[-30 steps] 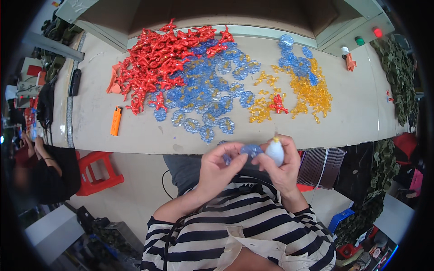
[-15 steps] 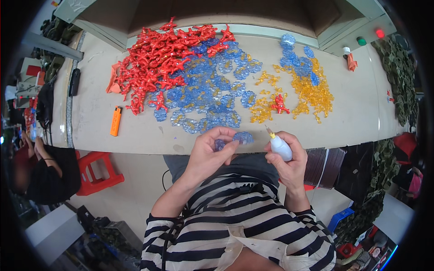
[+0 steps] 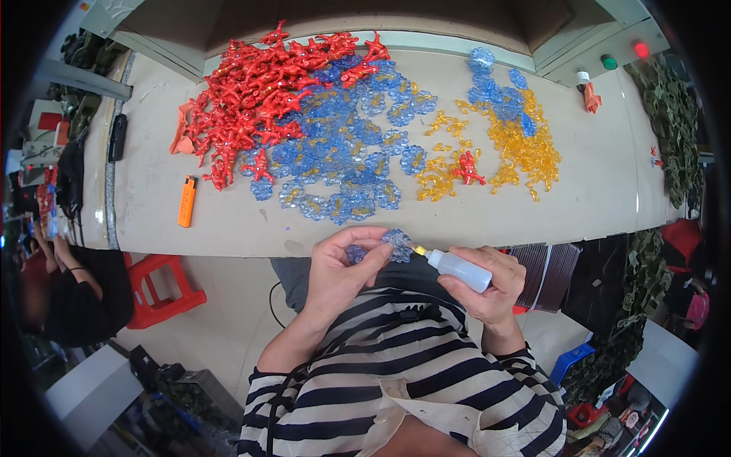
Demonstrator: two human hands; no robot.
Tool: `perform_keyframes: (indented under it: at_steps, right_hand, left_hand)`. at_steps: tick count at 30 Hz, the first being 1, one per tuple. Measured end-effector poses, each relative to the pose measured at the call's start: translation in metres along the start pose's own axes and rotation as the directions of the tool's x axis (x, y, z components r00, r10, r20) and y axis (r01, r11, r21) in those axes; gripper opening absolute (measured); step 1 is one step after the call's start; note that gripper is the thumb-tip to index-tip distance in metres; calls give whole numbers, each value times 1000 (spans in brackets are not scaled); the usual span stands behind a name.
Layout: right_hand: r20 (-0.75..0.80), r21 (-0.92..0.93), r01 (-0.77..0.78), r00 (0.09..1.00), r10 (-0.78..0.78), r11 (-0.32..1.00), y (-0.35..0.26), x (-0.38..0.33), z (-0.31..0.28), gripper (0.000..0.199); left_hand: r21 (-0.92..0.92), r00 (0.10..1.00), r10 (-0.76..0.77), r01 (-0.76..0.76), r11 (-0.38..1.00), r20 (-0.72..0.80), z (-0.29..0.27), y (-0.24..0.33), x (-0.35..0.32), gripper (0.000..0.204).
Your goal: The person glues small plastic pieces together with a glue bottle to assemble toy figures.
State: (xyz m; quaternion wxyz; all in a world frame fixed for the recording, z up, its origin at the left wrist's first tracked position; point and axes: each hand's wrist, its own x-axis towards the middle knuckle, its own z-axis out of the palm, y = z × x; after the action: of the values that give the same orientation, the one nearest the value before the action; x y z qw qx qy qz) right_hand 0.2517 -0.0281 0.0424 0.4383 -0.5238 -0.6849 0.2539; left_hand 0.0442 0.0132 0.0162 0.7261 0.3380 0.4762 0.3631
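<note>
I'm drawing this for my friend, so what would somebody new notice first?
Probably the big heap of shiny red figures on the left part of the table, with clear blue pieces beside it and small yellow bits farther right. Then, near the table's front edge, the left hand holds a blue piece while the right hand points a pale squeeze bottle at it.

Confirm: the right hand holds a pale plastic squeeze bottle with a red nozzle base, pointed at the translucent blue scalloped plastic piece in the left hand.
Not quite: the head view shows the nozzle base yellow, not red. The right hand does point the bottle at the blue piece in the left hand.
</note>
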Motion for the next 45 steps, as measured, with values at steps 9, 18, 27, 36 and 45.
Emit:
perform_keyframes:
  at_steps: [9,18,27,36,45]
  right_hand:
    - [-25,-3,-5,1000,5,1000,2,-2,6,36]
    - [-32,-30,-48,998,47,998,0,3,6,35]
    - [-30,6,-89,996,89,996,-1,4,8,35]
    - [-55,194,-324,939,340,926,20,-4,12,33]
    - [-119,-15,-165,980,162,986,29,17,50,30]
  left_hand:
    - [37,1000,-14,15,999,-23,2,1,-1,22]
    - [50,1000,-5,6,999,-28,1,2,-1,21]
    - [-6,998,-55,55,998,-18,-1,2,3,20]
    - [57,994,-102,101,993,22,-7,-3,-6,22]
    - [76,987,-149,144,987,56,-5,-14,-8,22]
